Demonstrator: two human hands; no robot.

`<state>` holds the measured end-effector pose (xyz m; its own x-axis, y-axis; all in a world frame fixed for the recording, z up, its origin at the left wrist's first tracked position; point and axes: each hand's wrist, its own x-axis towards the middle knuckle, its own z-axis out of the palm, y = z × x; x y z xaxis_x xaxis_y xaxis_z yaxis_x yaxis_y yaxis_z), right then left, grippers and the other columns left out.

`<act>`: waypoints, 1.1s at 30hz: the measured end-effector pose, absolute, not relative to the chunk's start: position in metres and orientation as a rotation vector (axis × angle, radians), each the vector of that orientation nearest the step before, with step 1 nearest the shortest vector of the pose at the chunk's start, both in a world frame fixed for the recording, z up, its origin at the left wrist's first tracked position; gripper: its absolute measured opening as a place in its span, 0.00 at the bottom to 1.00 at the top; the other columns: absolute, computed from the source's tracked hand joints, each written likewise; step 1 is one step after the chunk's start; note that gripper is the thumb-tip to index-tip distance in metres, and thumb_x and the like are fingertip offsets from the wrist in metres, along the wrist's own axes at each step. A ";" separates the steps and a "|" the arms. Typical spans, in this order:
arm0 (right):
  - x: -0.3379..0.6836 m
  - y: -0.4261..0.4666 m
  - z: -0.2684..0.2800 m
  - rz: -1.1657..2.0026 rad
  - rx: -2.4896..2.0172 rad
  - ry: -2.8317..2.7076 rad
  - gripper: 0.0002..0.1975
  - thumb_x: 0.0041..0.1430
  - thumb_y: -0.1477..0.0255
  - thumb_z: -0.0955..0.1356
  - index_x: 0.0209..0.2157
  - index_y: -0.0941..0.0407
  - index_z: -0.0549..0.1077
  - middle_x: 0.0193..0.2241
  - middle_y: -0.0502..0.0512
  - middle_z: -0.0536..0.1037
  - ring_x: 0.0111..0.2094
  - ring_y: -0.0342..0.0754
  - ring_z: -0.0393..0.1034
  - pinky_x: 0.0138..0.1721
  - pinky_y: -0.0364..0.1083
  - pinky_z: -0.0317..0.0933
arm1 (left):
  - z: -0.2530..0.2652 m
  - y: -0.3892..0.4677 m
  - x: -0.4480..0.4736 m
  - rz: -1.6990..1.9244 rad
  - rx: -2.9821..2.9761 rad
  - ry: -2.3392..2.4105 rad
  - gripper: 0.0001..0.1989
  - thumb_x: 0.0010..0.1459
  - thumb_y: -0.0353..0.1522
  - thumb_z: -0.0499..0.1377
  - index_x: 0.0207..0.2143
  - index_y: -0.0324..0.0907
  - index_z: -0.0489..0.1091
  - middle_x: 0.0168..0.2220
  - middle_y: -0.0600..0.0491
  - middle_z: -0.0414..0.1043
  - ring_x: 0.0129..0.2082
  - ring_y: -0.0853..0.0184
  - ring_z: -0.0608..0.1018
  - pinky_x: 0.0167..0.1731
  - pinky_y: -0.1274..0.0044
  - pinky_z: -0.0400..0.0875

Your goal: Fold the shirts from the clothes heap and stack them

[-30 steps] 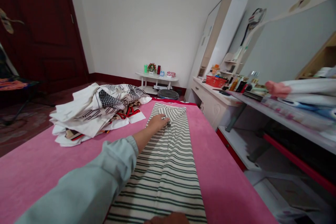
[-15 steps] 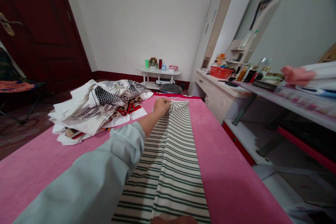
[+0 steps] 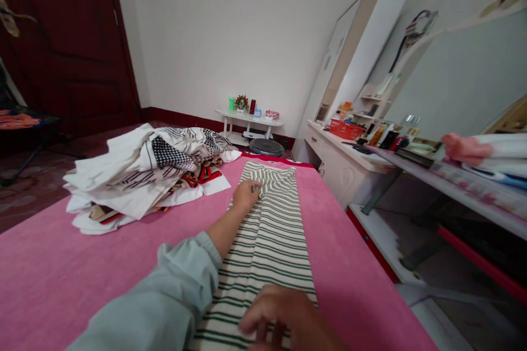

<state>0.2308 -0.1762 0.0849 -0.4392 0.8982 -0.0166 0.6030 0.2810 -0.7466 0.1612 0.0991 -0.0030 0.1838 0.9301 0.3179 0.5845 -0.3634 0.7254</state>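
Observation:
A cream shirt with dark green stripes (image 3: 280, 219) lies folded into a long strip on the pink bed cover (image 3: 164, 263). My left hand (image 3: 246, 196) rests on its far part, near the left edge, with fingers curled closed on the fabric. Close to me, my right hand (image 3: 288, 312) hovers over or touches the near end of the shirt; its fingers are bent and apart, slightly blurred, and nothing shows in them. The far end of the shirt looks a little wrinkled.
To the left, a heap of white and patterned clothes (image 3: 152, 170) sits on the bed. A small white table (image 3: 247, 116) stands by the far wall. On the right are a dresser (image 3: 346, 148) with a red basket (image 3: 346, 129) and a grey-topped table (image 3: 453, 164).
My left hand has moved back from the shirt's far edge toward me. My right hand has come further into view over the near end. The camera view has shifted slightly.

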 end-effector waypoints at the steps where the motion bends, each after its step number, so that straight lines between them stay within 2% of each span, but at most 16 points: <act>1: 0.236 -0.157 0.085 0.936 -1.389 -2.006 0.09 0.53 0.66 0.69 0.35 0.55 0.77 0.33 0.52 0.77 0.33 0.43 0.71 0.31 0.39 0.61 | -0.003 0.098 0.161 1.038 2.022 1.418 0.14 0.53 0.27 0.57 0.40 0.46 0.78 0.43 0.54 0.76 0.43 0.64 0.75 0.46 0.74 0.67; 4: 0.255 -0.081 0.082 0.700 -1.454 -1.714 0.07 0.52 0.72 0.67 0.32 0.57 0.76 0.32 0.53 0.77 0.36 0.45 0.71 0.38 0.43 0.64 | -0.001 0.095 0.160 1.036 2.026 1.404 0.12 0.53 0.27 0.56 0.37 0.45 0.78 0.40 0.53 0.76 0.42 0.64 0.75 0.45 0.74 0.68; 9: 0.286 0.055 0.069 0.251 -1.661 -1.652 0.13 0.50 0.79 0.64 0.35 0.60 0.77 0.34 0.56 0.79 0.36 0.47 0.72 0.42 0.45 0.64 | 0.000 0.093 0.158 1.043 2.061 1.371 0.12 0.53 0.26 0.56 0.36 0.45 0.78 0.38 0.52 0.76 0.41 0.64 0.75 0.43 0.75 0.68; 12: 0.292 0.110 0.055 0.099 -1.823 -1.688 0.18 0.48 0.82 0.62 0.40 0.60 0.77 0.38 0.58 0.80 0.39 0.48 0.73 0.44 0.45 0.63 | 0.000 0.092 0.158 1.040 2.084 1.372 0.13 0.53 0.26 0.56 0.35 0.46 0.78 0.37 0.52 0.76 0.40 0.64 0.75 0.42 0.75 0.68; 17: 0.294 0.149 0.027 0.078 -1.878 -1.750 0.19 0.45 0.78 0.68 0.43 0.58 0.76 0.44 0.59 0.78 0.44 0.52 0.72 0.48 0.46 0.61 | -0.001 0.092 0.158 1.021 2.095 1.371 0.13 0.53 0.26 0.56 0.35 0.47 0.78 0.38 0.52 0.75 0.39 0.64 0.75 0.41 0.75 0.69; 20: 0.297 0.155 0.019 0.050 -1.941 -1.748 0.14 0.45 0.75 0.70 0.38 0.59 0.77 0.39 0.61 0.80 0.42 0.54 0.72 0.46 0.47 0.61 | 0.000 0.092 0.159 1.019 2.084 1.371 0.13 0.53 0.26 0.56 0.35 0.47 0.78 0.38 0.52 0.75 0.41 0.64 0.75 0.42 0.75 0.69; 23: 0.297 0.159 0.022 -0.039 -1.988 -1.650 0.11 0.50 0.72 0.66 0.35 0.62 0.76 0.35 0.65 0.80 0.40 0.55 0.73 0.44 0.48 0.62 | 0.002 0.092 0.159 1.029 2.067 1.383 0.14 0.55 0.27 0.55 0.38 0.47 0.78 0.39 0.51 0.74 0.42 0.63 0.74 0.43 0.74 0.69; 25: 0.294 0.163 0.027 -0.052 -1.931 -1.550 0.13 0.53 0.71 0.64 0.36 0.62 0.76 0.31 0.63 0.80 0.35 0.53 0.74 0.41 0.47 0.63 | 0.003 0.093 0.159 1.058 2.057 1.411 0.15 0.56 0.27 0.54 0.40 0.47 0.77 0.40 0.49 0.73 0.42 0.63 0.74 0.43 0.74 0.69; 28: 0.290 0.171 0.029 0.111 -1.770 -1.498 0.16 0.55 0.71 0.62 0.42 0.63 0.74 0.30 0.61 0.80 0.29 0.48 0.74 0.37 0.45 0.64 | 0.004 0.093 0.159 1.080 2.044 1.477 0.15 0.57 0.26 0.53 0.41 0.45 0.76 0.40 0.48 0.71 0.42 0.62 0.73 0.42 0.73 0.69; 30: 0.289 0.174 0.026 0.220 -1.720 -1.543 0.18 0.54 0.73 0.63 0.45 0.64 0.72 0.34 0.62 0.80 0.32 0.47 0.74 0.38 0.44 0.65 | 0.003 0.093 0.160 1.063 2.036 1.513 0.13 0.56 0.26 0.53 0.39 0.43 0.76 0.41 0.46 0.69 0.41 0.62 0.73 0.42 0.73 0.70; 33: 0.292 0.168 0.023 0.247 -1.686 -1.605 0.22 0.54 0.74 0.65 0.51 0.64 0.69 0.44 0.64 0.78 0.42 0.48 0.74 0.44 0.44 0.64 | 0.002 0.091 0.159 1.073 2.058 1.547 0.11 0.54 0.26 0.54 0.36 0.40 0.75 0.45 0.44 0.68 0.45 0.60 0.71 0.47 0.71 0.68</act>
